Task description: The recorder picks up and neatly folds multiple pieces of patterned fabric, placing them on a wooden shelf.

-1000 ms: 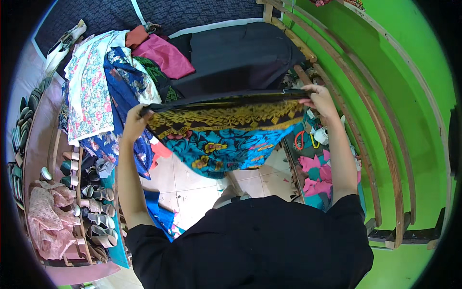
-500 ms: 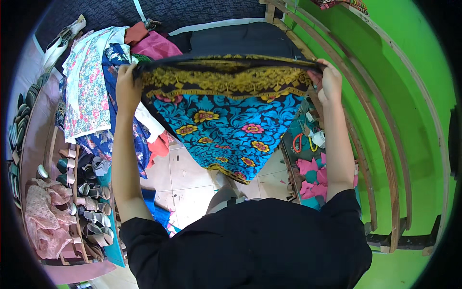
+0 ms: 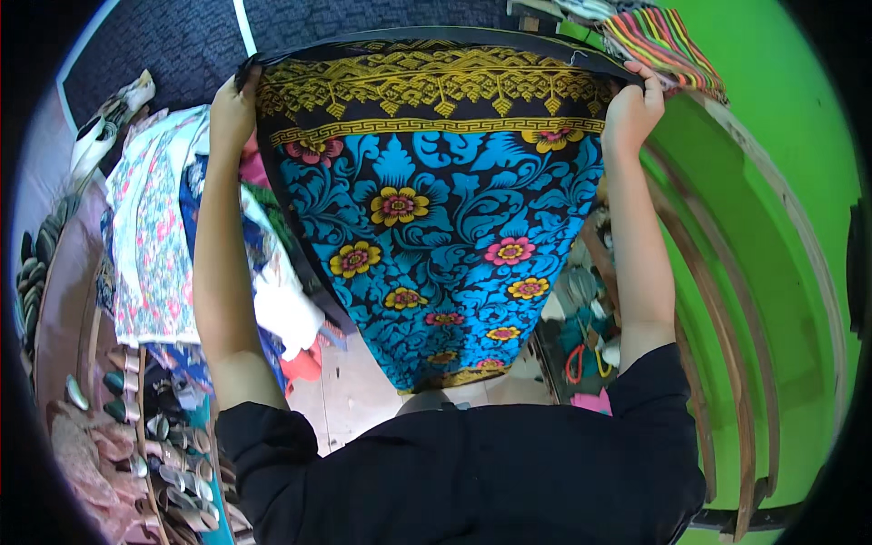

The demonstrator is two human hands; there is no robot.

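A long patterned cloth (image 3: 454,195) hangs spread between my two raised hands. It is black with blue leaf scrolls, yellow and pink flowers and a gold woven-look band along its top. My left hand (image 3: 233,111) is closed on the upper left corner. At the upper right corner, my right hand (image 3: 633,113) pinches the dark edge between thumb and fingers. The fabric tapers downward toward my body, and its lower end hangs in front of my legs.
Left of the cloth lies a heap of clothes with a white floral garment (image 3: 159,227). Shoes (image 3: 182,481) fill a rack at lower left. Wooden rails (image 3: 718,300) run along the green wall (image 3: 808,136). A striped cloth (image 3: 668,50) lies at top right. Orange-handled scissors (image 3: 574,363) are low right.
Both hands have risen and moved slightly apart, lifting the cloth higher and stretching its top edge flatter. More of its gold band and flowers now shows. The view has tilted upward.
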